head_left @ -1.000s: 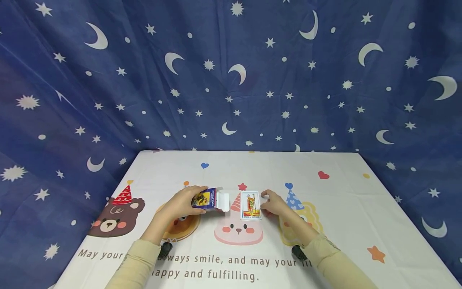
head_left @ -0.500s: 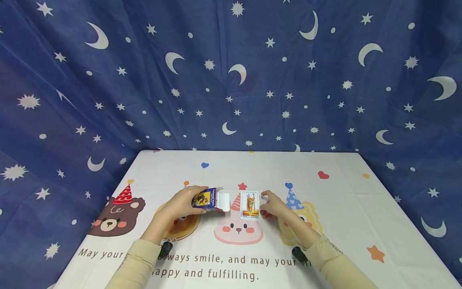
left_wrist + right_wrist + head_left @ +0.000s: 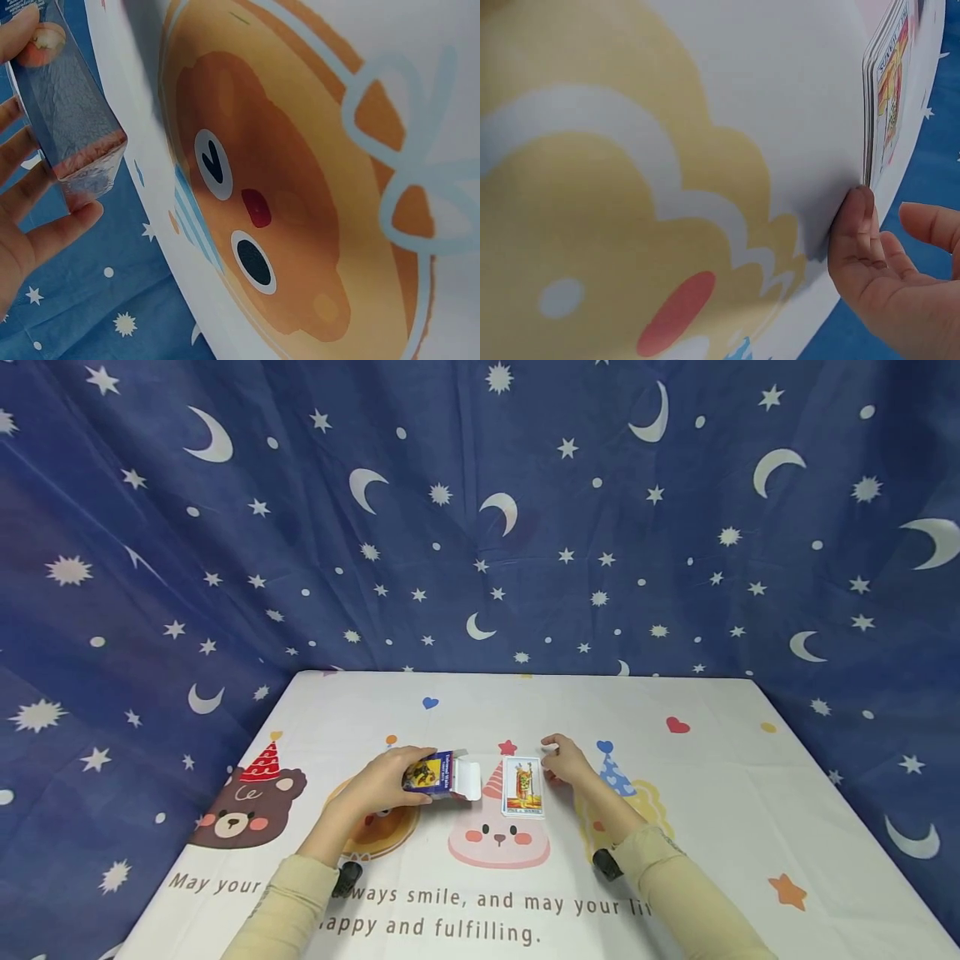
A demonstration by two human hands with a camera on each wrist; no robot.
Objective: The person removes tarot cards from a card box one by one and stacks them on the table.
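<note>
In the head view my left hand (image 3: 384,779) grips a blue tarot card box (image 3: 429,774) with a yellow picture. Its white end flap (image 3: 468,779) stands open toward the right. The left wrist view shows the fingers and thumb around the box (image 3: 75,112), whose clear wrapping crinkles at one end. To its right lies a neat stack of tarot cards (image 3: 522,787), face up. My right hand (image 3: 567,762) is at the stack's right side, fingers loosely bent. In the right wrist view a fingertip (image 3: 857,201) meets the lower end of the card stack (image 3: 891,97).
A white tablecloth (image 3: 600,710) printed with cartoon animals and lettering covers the table. Behind it hangs a blue curtain (image 3: 420,643) with moons and stars. Black wrist devices show below both hands, such as the one at the right wrist (image 3: 606,865).
My right hand has shifted slightly upward along the card stack's right side, its forearm turning with it. The left hand keeps its grip on the box. The head view has shifted slightly.
</note>
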